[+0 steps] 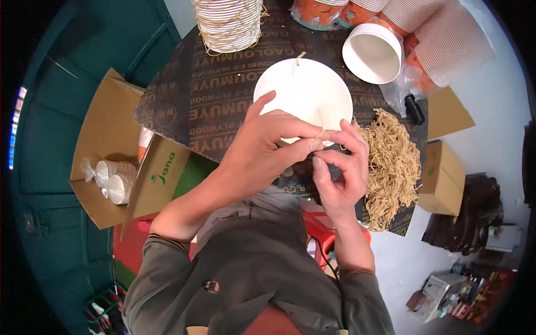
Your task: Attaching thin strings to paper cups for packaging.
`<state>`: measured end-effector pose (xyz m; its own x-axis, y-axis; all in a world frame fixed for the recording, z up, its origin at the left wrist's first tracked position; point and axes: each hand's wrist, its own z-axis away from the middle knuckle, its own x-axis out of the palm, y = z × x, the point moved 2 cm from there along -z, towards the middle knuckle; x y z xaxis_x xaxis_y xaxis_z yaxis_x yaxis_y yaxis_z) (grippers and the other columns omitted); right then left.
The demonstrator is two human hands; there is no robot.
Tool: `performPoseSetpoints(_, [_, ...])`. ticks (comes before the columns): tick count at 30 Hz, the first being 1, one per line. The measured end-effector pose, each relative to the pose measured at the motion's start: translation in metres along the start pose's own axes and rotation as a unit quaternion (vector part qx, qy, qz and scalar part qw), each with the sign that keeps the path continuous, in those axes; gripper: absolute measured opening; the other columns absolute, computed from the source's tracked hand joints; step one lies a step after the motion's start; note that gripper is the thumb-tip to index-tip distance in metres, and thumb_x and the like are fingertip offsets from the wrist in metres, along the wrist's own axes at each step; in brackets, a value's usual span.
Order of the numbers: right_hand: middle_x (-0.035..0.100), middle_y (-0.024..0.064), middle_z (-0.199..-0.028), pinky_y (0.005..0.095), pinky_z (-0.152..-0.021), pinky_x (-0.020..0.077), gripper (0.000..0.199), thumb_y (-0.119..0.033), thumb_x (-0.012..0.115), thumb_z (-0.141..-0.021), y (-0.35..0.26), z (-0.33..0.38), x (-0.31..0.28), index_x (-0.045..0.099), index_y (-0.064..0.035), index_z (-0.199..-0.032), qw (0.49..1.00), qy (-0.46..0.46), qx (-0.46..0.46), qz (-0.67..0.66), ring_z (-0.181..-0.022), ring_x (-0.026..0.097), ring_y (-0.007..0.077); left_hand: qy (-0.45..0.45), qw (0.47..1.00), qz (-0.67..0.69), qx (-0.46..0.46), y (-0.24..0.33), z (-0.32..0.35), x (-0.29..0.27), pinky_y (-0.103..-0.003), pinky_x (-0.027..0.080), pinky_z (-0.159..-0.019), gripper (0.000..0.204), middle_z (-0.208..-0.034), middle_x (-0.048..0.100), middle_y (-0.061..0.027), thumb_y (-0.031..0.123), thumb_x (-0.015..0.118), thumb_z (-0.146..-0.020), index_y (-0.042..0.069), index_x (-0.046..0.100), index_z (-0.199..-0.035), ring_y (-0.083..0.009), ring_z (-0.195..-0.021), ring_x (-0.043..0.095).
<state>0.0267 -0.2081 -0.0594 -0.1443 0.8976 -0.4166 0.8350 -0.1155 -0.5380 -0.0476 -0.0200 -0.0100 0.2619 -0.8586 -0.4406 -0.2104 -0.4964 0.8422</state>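
A white paper tub (304, 84) stands on the dark plywood table, its open mouth toward me. A thin tan cord (298, 60) passes through its far wall and pokes out there, knotted or doubled at the end. At the near rim my left hand (268, 139) pinches the cord between thumb and index finger. My right hand (346, 167) has its fingertips closed on the cord beside it, almost touching the left thumb. How the cord is looped between the fingers is too small to make out. Just right of that hand lies a heap of tan cords (393, 167).
A tall stack of white tubs with cords (230, 25) stands at the back left. Bagged orange and white tubs (441, 42) fill the back right, near a loose white tub (373, 54) on its side and a small black object (414, 109). An open carton (151, 184) adjoins the table's left.
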Motion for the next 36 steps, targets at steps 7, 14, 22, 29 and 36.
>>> performPoseSetpoints(7, [0.068, 0.013, -0.135, 0.0671, -0.123, 0.0432, 0.022, -0.002, 0.085, -0.083, 0.003, 0.005, 0.0, 0.076, -0.008, -0.103, 0.999, 0.021, -0.03, 0.008, -0.136, 0.063, 0.0419, 0.012, 1.0, -0.006, -0.014, -0.002, -0.006, 0.003, -0.051, 0.021, -0.134, 0.011, -0.098, 0.082, 0.0013, 0.016, 0.08, -0.098, 0.015, 0.085, -0.107, -0.0121, -0.104, 0.075])
performPoseSetpoints(14, [0.071, 0.0153, -0.136, 0.0665, -0.124, 0.041, 0.022, -0.002, 0.083, -0.088, 0.005, -0.005, -0.005, 0.073, -0.0074, -0.108, 0.996, -0.029, -0.077, 0.023, -0.132, 0.066, 0.0382, -0.03, 0.996, -0.068, 0.058, -0.005, -0.003, 0.005, -0.053, 0.019, -0.135, 0.009, -0.102, 0.081, 0.0016, 0.014, 0.077, -0.099, 0.016, 0.083, -0.106, -0.0144, -0.106, 0.075])
performPoseSetpoints(22, [0.077, 0.0111, -0.119, 0.0677, -0.123, 0.0403, 0.024, -0.002, 0.085, -0.088, 0.01, -0.002, -0.005, 0.073, -0.0087, -0.108, 0.999, -0.026, -0.043, 0.008, -0.121, 0.072, 0.0355, -0.047, 0.997, -0.042, 0.046, -0.004, -0.005, 0.004, -0.055, 0.016, -0.136, 0.028, -0.106, 0.081, 0.0017, 0.011, 0.077, -0.097, 0.011, 0.072, -0.125, -0.0138, -0.113, 0.076])
performPoseSetpoints(29, [0.076, 0.0076, -0.105, 0.0658, -0.124, 0.04, 0.019, -0.004, 0.087, -0.089, 0.007, -0.006, -0.006, 0.075, -0.0077, -0.104, 0.999, -0.021, 0.02, -0.018, -0.114, 0.072, 0.0327, -0.057, 0.995, -0.05, 0.07, -0.001, -0.003, 0.001, -0.057, 0.017, -0.138, 0.034, -0.118, 0.081, 0.0014, 0.005, 0.077, -0.095, 0.01, 0.069, -0.127, -0.0151, -0.118, 0.076])
performPoseSetpoints(36, [0.076, 0.0094, -0.109, 0.0552, -0.12, 0.0427, 0.016, -0.002, 0.082, -0.093, -0.001, -0.011, -0.009, 0.073, -0.004, -0.106, 0.996, -0.052, 0.073, -0.024, -0.122, 0.069, 0.0312, -0.049, 0.995, -0.018, 0.09, -0.005, 0.0, 0.001, -0.058, 0.019, -0.137, 0.048, -0.118, 0.082, 0.001, 0.003, 0.077, -0.092, 0.011, 0.066, -0.138, -0.0172, -0.114, 0.078])
